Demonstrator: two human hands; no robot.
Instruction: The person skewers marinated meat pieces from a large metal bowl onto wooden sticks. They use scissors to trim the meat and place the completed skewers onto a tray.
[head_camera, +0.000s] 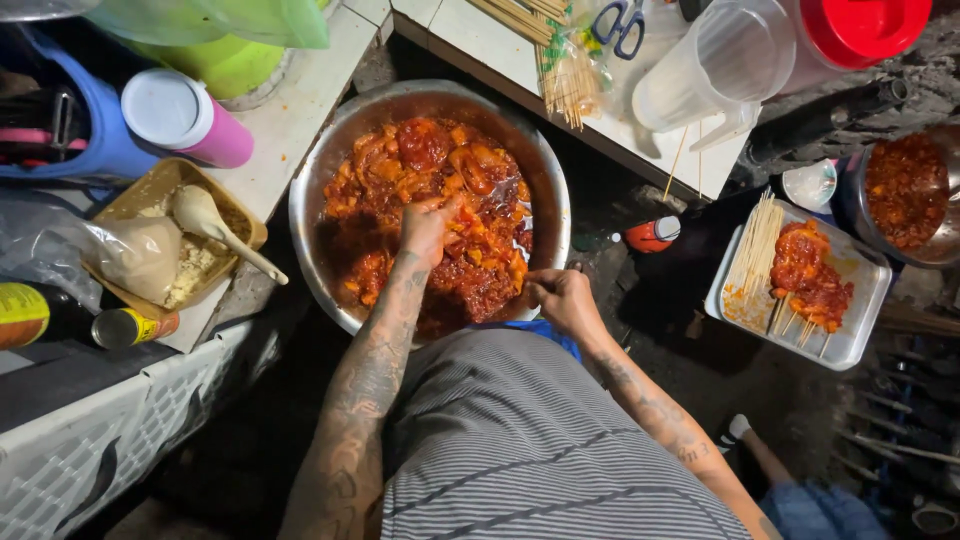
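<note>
Standing over a big steel bowl, the person in a grey striped shirt reaches both tattooed arms forward and down. The left arm runs almost straight up from the waist, and the left hand is sunk into the marinated meat, fingers curled and closed on a piece of the red, saucy pieces. The right arm bends out at the elbow and comes back in, so the right hand sits at the near rim of the bowl, fingers folded together against the metal; I cannot tell whether it pinches anything besides the rim. The two hands are apart, the left deep in the bowl, the right at its edge.

The bowl sits low between two tiled counters, filled with the meat nearly across.

To the left, on the counter, a tan tray holds pale crumbs and a plastic spoon, with a pink tumbler just behind it and a yellow-labelled bottle nearer me.

To the right, a white tray carries skewered meat beside loose bamboo sticks. Beyond it a second pot holds more of the red mix.

Farther off, on the back counter, lie a bundle of skewers, blue-handled scissors and a clear jug next to a red-lidded container.
</note>
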